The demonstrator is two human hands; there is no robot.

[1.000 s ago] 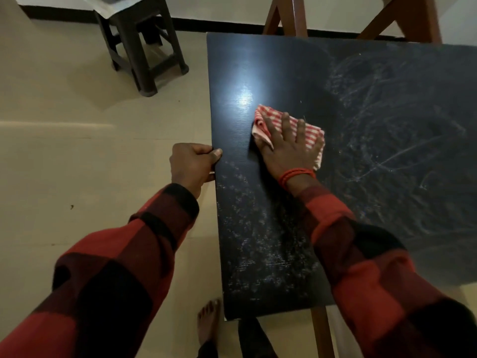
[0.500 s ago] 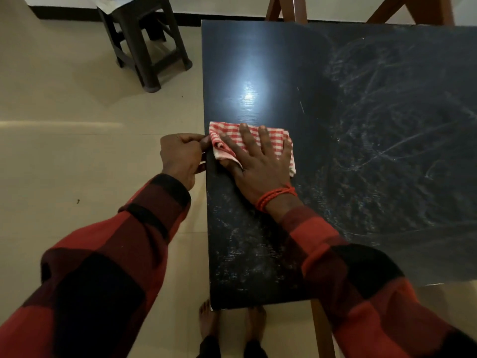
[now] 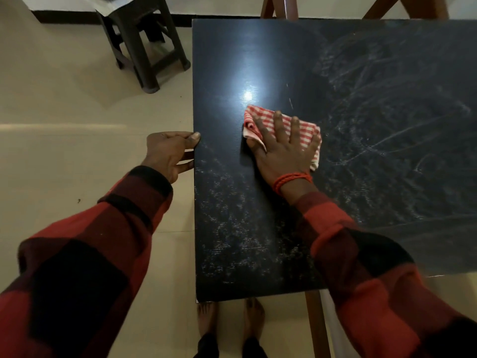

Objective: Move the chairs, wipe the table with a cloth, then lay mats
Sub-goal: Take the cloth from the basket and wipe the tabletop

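Note:
A black table [image 3: 361, 177] fills the right of the view, its top streaked with pale smears and specks. A folded red-and-white checked cloth [image 3: 260, 118] lies on it left of centre. My right hand [image 3: 285, 148] presses flat on the cloth with fingers spread. My left hand [image 3: 169, 151] holds the table's left edge, thumb on top and fingers curled under the rim.
A dark plastic stool [image 3: 144, 47] stands on the tiled floor at the far left, something pale on its seat. Brown wooden legs [image 3: 280, 7] rise behind the table's far edge. My bare feet [image 3: 229, 321] stand at the near edge beside a wooden table leg [image 3: 316, 324].
My right hand slid the cloth left to the table's edge, then back to the right, away from my left hand. My left hand stayed on the edge.

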